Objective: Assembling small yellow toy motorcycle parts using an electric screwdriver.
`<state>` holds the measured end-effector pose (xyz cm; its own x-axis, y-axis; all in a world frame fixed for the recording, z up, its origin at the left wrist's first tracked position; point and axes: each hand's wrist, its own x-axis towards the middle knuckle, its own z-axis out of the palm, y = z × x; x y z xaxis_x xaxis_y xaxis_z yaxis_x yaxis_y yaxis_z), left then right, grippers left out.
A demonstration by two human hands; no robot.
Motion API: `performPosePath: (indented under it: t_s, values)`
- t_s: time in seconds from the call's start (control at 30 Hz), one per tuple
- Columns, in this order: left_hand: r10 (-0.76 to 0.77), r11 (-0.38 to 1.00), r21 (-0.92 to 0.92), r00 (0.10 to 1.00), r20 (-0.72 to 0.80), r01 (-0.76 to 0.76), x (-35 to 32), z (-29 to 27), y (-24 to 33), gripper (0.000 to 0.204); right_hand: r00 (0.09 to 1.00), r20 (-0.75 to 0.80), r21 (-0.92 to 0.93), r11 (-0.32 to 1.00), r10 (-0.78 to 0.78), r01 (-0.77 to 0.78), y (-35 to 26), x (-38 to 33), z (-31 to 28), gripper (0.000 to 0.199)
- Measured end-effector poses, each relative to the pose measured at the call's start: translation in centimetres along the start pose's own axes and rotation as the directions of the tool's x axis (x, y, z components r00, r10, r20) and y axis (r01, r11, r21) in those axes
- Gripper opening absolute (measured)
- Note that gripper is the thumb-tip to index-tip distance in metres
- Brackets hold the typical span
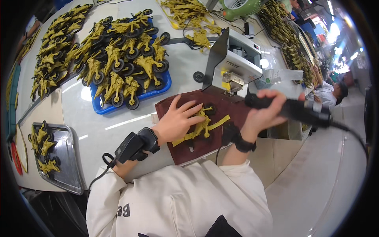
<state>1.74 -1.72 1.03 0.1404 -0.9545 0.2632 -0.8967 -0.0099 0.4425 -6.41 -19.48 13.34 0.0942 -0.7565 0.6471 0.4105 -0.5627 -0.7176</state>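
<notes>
Fingers (188, 106) of the left hand (172, 123) splay loosely over the mid-frame yellow part (206, 125); the right hand (265, 112) wraps a black corded tool (302, 110). Steady the part before applying it.

Worktable (77, 106), pale, glossy. Carries directly: one blue tray (103, 109), heaped; one silver metal tray (67, 158), at left; one dark red mat (179, 155), near edge; one white machine (242, 68); one black wheel (198, 76), just beside the machine.
</notes>
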Motion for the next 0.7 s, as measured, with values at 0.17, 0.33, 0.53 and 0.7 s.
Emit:
performPosePath:
  t_s: [0.17,0.33,0.53,0.7]
  values:
    - [-0.075,0.982,-0.179,0.995,-0.059,0.063,-1.4,-0.5,0.6,0.058,0.999,0.018,0.077,0.997,-0.031,0.030,2.7,1.5,1.7,0.070]
    - [-0.192,0.964,-0.210,0.972,-0.133,0.162,0.7,-0.4,1.9,0.096,0.997,0.064,0.017,0.998,0.053,-0.054,4.3,1.2,2.6,0.040]
    - [-0.252,0.953,-0.187,0.966,-0.061,0.237,-0.4,0.1,1.4,0.093,0.999,0.022,-0.100,0.994,0.048,-0.045,4.3,1.1,3.0,0.067]
    - [-0.277,0.936,-0.248,0.957,-0.084,0.249,-1.1,-0.2,1.5,0.092,0.998,0.029,-0.129,0.990,0.057,-0.052,3.4,-0.1,3.0,0.078]
